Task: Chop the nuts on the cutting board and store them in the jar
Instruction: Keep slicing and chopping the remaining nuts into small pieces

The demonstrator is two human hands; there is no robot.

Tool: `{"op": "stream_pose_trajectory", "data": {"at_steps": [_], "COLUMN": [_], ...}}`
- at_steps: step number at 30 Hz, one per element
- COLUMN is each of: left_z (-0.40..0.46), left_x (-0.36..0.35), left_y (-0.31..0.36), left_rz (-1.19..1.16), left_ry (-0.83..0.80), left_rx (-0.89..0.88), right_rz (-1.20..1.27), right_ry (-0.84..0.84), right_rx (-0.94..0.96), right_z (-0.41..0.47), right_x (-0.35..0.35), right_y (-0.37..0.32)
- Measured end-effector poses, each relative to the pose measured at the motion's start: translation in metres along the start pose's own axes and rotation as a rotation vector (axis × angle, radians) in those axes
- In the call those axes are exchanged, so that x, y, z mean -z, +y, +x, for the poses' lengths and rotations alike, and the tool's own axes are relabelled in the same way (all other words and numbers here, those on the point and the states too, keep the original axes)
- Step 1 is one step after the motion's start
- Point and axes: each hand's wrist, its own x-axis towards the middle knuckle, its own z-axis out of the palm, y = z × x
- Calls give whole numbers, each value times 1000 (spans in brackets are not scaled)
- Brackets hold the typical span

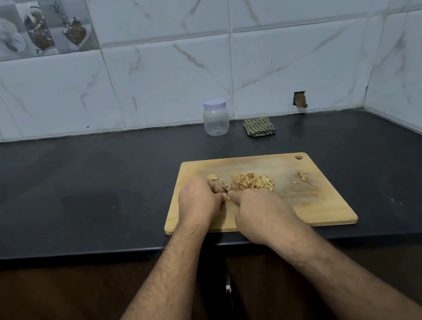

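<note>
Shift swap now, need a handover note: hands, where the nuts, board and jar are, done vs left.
Left hand: fingers curled on a nut piece at the cutting board's left part.
Right hand: curled over something beside it; a knife is not clearly visible.
Chopped nuts piled mid-board; small bits to the right, one piece behind the left hand.
Jar: behind the board by the wall, lid on, empty.
Done: most chopping. Left: finish cutting, open jar, fill it.
</note>
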Motion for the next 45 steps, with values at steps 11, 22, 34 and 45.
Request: {"op": "stream_pose_trajectory", "data": {"at_steps": [11, 22, 34, 45], "left_z": [0, 5, 5, 6], "left_x": [1, 5, 5, 4], "left_y": [0, 2, 1, 1], "left_rz": [43, 16, 5, 41], "left_ry": [-14, -39, -30, -27], "left_rx": [17, 81, 58, 60], "right_rz": [-17, 20, 53, 46], "right_ry": [7, 26, 30, -8], "right_rx": [-4, -31, 19, 4], "right_z": [-26, -19, -4, -4], "right_x": [-12, -6, -6, -3], "right_y": [15, 18, 8, 5]}}
